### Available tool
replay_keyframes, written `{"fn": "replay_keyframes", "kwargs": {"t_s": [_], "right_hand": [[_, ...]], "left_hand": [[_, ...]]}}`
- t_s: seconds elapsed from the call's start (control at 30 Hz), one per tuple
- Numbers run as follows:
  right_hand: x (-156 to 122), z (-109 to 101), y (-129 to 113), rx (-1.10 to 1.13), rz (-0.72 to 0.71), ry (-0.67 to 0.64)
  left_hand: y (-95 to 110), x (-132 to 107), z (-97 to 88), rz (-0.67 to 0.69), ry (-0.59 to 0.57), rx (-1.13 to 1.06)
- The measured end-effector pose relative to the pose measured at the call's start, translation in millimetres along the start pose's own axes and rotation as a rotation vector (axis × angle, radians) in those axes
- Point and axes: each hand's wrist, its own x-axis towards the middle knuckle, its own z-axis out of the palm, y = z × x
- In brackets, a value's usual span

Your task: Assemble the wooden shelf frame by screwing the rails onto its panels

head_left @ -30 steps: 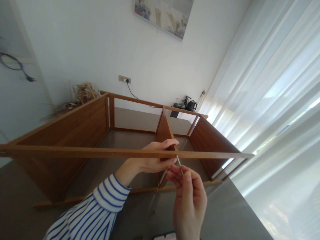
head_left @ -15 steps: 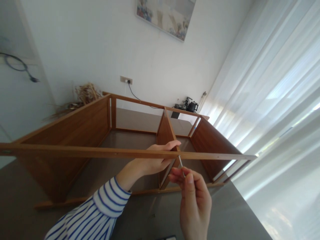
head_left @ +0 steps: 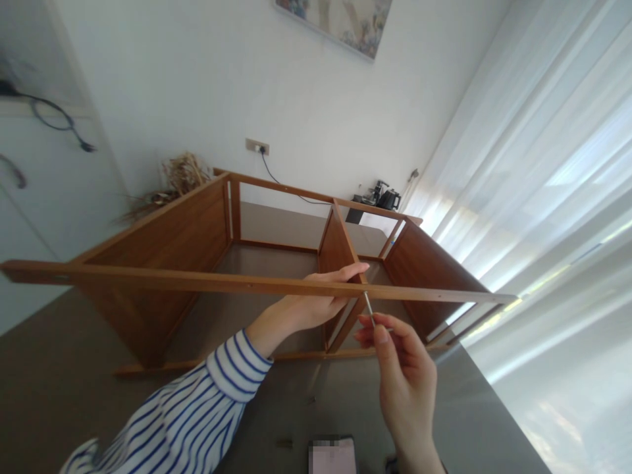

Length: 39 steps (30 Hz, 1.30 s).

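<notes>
A reddish-brown wooden shelf frame [head_left: 197,280] lies on its side on a grey tabletop. My left hand [head_left: 311,309] reaches behind its front rail. The fingers hold the edge of the middle shelf board [head_left: 340,240] where it meets the rail; part of the hand is hidden by the rail. My right hand [head_left: 405,368] pinches a thin metal hex key [head_left: 369,307] between thumb and fingers. The key's tip meets the front face of the rail, at the middle board's joint. What sits in the hole there is too small to see.
A phone [head_left: 333,456] lies at the near edge of the grey table [head_left: 276,408], with small hardware [head_left: 284,444] to its left. Dried plants [head_left: 182,174] and a black kettle [head_left: 390,199] stand behind the frame. White curtains [head_left: 557,164] hang at the right.
The view has tilted down and shifted left, so the phone now shows more fully. Both hands keep their places at the joint, and the key stays against the rail.
</notes>
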Motion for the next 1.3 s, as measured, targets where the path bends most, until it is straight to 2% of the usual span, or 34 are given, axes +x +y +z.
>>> {"fn": "replay_keyframes", "kwargs": {"t_s": [0.1, 0.2, 0.33, 0.5, 0.73, 0.87, 0.97, 1.07, 1.17, 1.3], "right_hand": [[1, -2, -1, 0.016, 0.021, -0.017], [2, -1, -2, 0.050, 0.050, -0.026], [4, 3, -4, 0.108, 0.070, -0.007], [7, 5, -8, 0.132, 0.060, -0.044], [1, -4, -9, 0.089, 0.025, -0.107], [-3, -22, 6, -0.065, 0.050, -0.139], [-4, -37, 26, -0.197, 0.071, -0.181], [-5, -49, 48, -0.496, 0.038, -0.371], [-9, -52, 67, -0.858, 0.024, -0.625], [-16, -44, 82, -1.021, 0.036, -0.732]], "left_hand": [[0, -6, 0.4, -0.039, 0.003, -0.031], [-2, -17, 3.0, -0.117, -0.054, 0.006], [-2, -29, 8.8, -0.087, -0.002, 0.047], [3, -26, 15.5, -0.142, 0.053, 0.036], [5, -23, 24.5, -0.195, 0.051, 0.013], [0, -35, 21.6, -0.218, 0.013, 0.098], [-10, -54, 14.7, -0.265, -0.131, 0.255], [-20, -76, 8.3, -0.318, -0.291, 0.383], [-25, -97, 6.6, -0.326, -0.354, 0.412], [-27, -116, 10.3, -0.314, -0.371, 0.435]]}}
